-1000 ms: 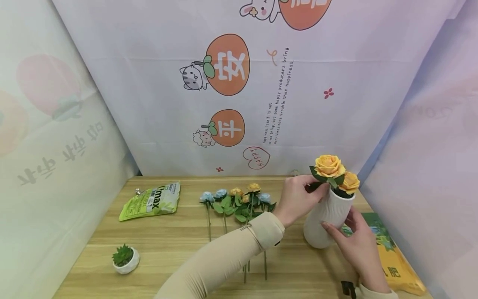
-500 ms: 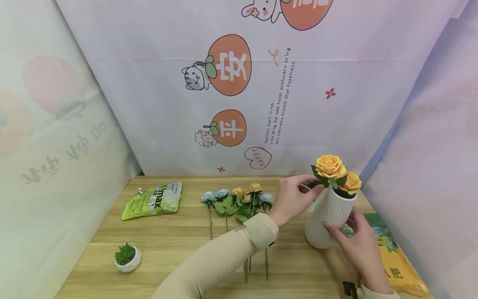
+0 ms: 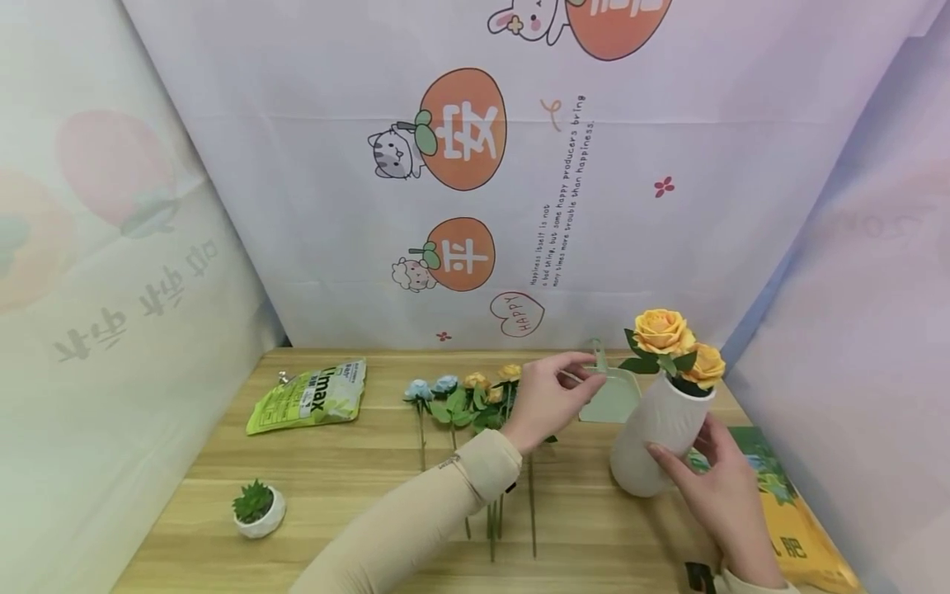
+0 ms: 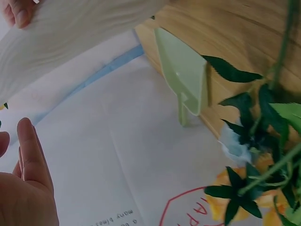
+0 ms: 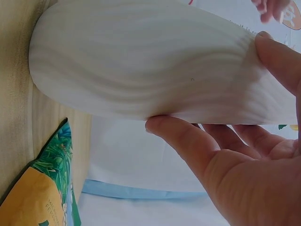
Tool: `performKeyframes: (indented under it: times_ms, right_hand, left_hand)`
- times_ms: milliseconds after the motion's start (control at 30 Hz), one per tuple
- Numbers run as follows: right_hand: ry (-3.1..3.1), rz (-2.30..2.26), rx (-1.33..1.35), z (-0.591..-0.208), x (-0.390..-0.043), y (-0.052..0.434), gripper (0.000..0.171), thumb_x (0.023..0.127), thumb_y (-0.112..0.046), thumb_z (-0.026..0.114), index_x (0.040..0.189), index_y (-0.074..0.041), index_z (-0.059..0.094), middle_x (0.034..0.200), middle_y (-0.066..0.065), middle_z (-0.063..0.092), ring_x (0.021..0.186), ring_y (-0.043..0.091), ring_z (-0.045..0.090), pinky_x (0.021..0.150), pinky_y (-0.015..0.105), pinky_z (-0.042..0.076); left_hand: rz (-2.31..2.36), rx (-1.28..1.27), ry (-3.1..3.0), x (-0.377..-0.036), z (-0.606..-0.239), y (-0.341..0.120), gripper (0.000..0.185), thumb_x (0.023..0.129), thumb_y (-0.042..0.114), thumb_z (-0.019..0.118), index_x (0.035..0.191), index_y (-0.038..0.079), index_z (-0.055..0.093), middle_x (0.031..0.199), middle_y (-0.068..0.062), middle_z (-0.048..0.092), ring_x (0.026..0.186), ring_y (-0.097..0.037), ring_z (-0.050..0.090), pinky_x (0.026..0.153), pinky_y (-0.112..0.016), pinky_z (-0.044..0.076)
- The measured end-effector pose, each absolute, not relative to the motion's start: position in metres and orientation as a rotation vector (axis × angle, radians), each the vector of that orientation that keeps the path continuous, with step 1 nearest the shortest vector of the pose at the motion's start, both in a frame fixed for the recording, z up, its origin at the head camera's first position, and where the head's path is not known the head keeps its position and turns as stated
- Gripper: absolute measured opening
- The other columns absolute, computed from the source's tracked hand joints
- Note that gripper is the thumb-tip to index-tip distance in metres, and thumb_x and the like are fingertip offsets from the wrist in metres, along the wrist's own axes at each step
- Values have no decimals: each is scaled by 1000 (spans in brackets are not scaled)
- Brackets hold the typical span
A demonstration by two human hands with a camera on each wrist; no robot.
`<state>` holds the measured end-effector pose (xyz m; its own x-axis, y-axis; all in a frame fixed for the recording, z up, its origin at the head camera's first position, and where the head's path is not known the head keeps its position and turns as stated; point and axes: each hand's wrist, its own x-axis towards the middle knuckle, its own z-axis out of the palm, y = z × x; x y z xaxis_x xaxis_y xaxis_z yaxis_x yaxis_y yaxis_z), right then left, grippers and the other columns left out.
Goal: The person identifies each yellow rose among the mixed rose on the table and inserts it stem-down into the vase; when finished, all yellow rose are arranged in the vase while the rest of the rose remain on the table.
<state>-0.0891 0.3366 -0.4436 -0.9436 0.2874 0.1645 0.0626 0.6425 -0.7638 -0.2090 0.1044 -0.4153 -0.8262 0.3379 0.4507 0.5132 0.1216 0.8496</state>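
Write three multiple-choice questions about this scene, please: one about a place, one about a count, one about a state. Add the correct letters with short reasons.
1. Where does the small potted succulent stand?
A. near left of the table
B. behind the vase
C. on the yellow bag

2. How many orange roses are in the white vase?
A. one
B. two
C. four

3. What does the right hand do?
A. rests flat on the table
B. holds the vase
C. pinches a stem

Answers:
1 A, the head view shows the pot at the table's near left.
2 B, two orange blooms rise from the vase mouth.
3 B, thumb and fingers curl round the vase body, while the left hand is apart from it, holding nothing.
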Motion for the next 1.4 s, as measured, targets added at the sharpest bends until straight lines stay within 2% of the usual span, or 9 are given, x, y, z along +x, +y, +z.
performKeyframes:
  times_ms: [233, 600, 800, 967, 1200, 1400]
  right_hand:
    - [-2599, 1188, -292, -444, -89, 336, 99, 93, -53, 83, 164, -4, 36, 153, 32, 51, 135, 57, 54, 103, 75, 49]
    - [-2610, 1181, -293, -447, -90, 338, 99, 94, -55, 82, 165, -4, 36, 154, 31, 51, 135, 56, 53, 101, 74, 50]
    - [-2616, 1197, -312, -447, -92, 340, 102, 93, -55, 82, 166, -4, 33, 156, 33, 49, 137, 57, 51, 102, 75, 49]
    - [-2607, 1208, -299, -445, -92, 340, 101, 93, -53, 84, 166, -3, 34, 156, 33, 48, 136, 58, 51, 104, 75, 47]
    - [-2615, 1186, -296, -446, -91, 338, 100, 93, -53, 84, 164, -3, 36, 153, 34, 50, 135, 57, 52, 104, 76, 47]
    - [-2595, 1189, -281, -445, -91, 338, 99, 92, -51, 85, 164, -2, 37, 153, 34, 51, 135, 57, 53, 104, 75, 47]
  left_hand:
    - [-1768, -806, -2292, -212, -432, 77, 29, 99, 22, 82, 128, 19, 80, 98, 7, 78, 78, 1, 72, 69, -22, 62]
    - [-1675, -728, -2416, -214, -471, 31, 29, 99, 17, 82, 127, 16, 79, 98, 6, 77, 76, -2, 71, 65, -23, 61]
    - [-1640, -655, -2499, -210, -487, 10, 30, 98, 17, 83, 128, 18, 79, 104, 2, 77, 82, -4, 72, 71, -25, 62]
    - [-1620, -622, -2550, -209, -495, -2, 32, 97, 16, 84, 129, 17, 78, 108, -3, 77, 84, -6, 74, 73, -26, 63]
    - [-1597, -623, -2700, -205, -503, -9, 42, 95, 13, 85, 136, 7, 74, 116, -9, 76, 84, -7, 73, 72, -25, 62]
    - [-1461, -687, -2811, -207, -508, -8, 48, 93, 14, 87, 139, 8, 73, 118, -9, 76, 80, -7, 70, 71, -26, 60]
